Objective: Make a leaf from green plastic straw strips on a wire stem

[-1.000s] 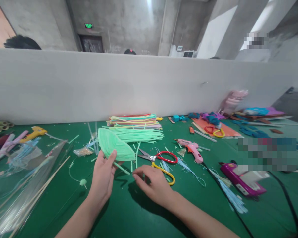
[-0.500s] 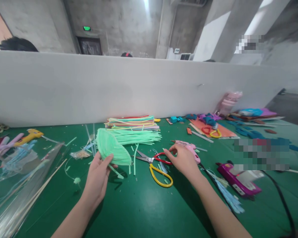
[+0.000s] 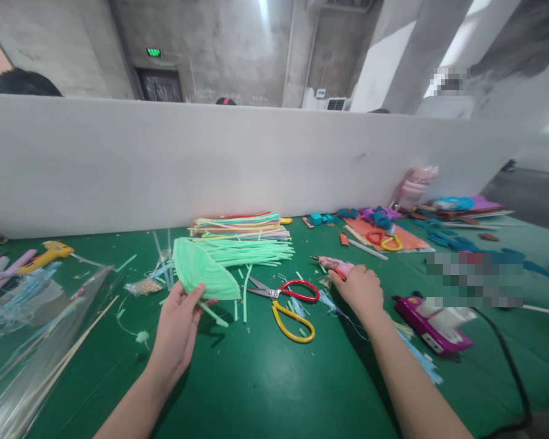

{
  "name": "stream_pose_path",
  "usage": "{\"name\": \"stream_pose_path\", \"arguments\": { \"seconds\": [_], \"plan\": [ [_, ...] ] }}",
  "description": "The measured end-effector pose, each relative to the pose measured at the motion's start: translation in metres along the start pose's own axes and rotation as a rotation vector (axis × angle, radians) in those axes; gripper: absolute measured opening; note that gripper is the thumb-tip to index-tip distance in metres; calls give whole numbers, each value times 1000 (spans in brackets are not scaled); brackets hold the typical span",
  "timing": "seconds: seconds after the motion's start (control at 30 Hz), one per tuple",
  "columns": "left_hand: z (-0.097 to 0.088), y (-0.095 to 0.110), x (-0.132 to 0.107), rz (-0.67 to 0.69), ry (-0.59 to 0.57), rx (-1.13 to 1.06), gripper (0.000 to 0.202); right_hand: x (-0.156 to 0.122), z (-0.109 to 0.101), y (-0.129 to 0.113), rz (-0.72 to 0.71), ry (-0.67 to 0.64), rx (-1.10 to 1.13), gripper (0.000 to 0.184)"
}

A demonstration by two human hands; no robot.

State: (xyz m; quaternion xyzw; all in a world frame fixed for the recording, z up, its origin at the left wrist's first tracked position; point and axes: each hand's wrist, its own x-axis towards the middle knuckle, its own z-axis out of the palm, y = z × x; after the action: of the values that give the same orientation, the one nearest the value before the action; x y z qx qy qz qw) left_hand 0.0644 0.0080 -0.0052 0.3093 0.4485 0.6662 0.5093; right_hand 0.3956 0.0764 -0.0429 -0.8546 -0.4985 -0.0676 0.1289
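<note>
My left hand (image 3: 183, 320) pinches a light green leaf-like piece (image 3: 204, 268) made of fuzzy strips laid side by side, with one strip sticking out below as a stem. To the right, my right hand (image 3: 359, 292) is closed around a pink hot glue gun (image 3: 338, 266) lying on the table, its nozzle pointing left; the palm hides most of its handle. Between the hands lie scissors (image 3: 274, 294) with one red and one yellow handle, blades apart. Loose green strips (image 3: 246, 296) rest beside the blades.
Behind are bundles of green pipe cleaners (image 3: 256, 252) and mixed-colour ones (image 3: 242, 225). A purple device (image 3: 432, 326) with a black cable sits at right. A yellow glue gun (image 3: 50, 255) and plastic sheeting (image 3: 50, 341) lie at left. A white partition (image 3: 165, 164) closes off the back.
My right hand has moved from beside the scissors' red handle to the right and closed on the pink glue gun. My left hand still holds the green piece.
</note>
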Motion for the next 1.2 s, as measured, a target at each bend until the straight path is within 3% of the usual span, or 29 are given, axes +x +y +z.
{"name": "stream_pose_path", "arguments": {
  "seconds": [0.2, 0.33, 0.43, 0.53, 0.57, 0.67, 0.77, 0.97, 1.2],
  "plan": [
    [1, 1, -2, -8, 2, -10, 28, 11, 6, 3, -37, -22, 106, 41],
    [1, 2, -1, 2, -9, -21, 22, 12, -3, 0, -36, 45, 203, 41],
    [-1, 4, 1, 35, 8, -48, 15, 2, -13, -12, -78, 204, 370, 44],
    [-1, 7, 1, 66, 24, -56, 16, -21, -21, -32, -164, 416, 744, 46],
    [-1, 9, 1, 80, 27, -55, 18, -31, -23, -39, -184, 392, 837, 46],
    [-1, 13, -2, 130, 35, -57, 25, -60, -24, -59, -256, 151, 1040, 45],
    [0, 17, -4, 170, 37, -74, 27, -82, -20, -73, -329, 31, 1051, 36],
    [1, 18, -4, 193, 54, -74, 25, -99, -17, -82, -302, -74, 995, 33],
    [3, 26, -7, 241, 65, -97, 30, -113, -17, -86, -339, -88, 1097, 28]
  ]
}}
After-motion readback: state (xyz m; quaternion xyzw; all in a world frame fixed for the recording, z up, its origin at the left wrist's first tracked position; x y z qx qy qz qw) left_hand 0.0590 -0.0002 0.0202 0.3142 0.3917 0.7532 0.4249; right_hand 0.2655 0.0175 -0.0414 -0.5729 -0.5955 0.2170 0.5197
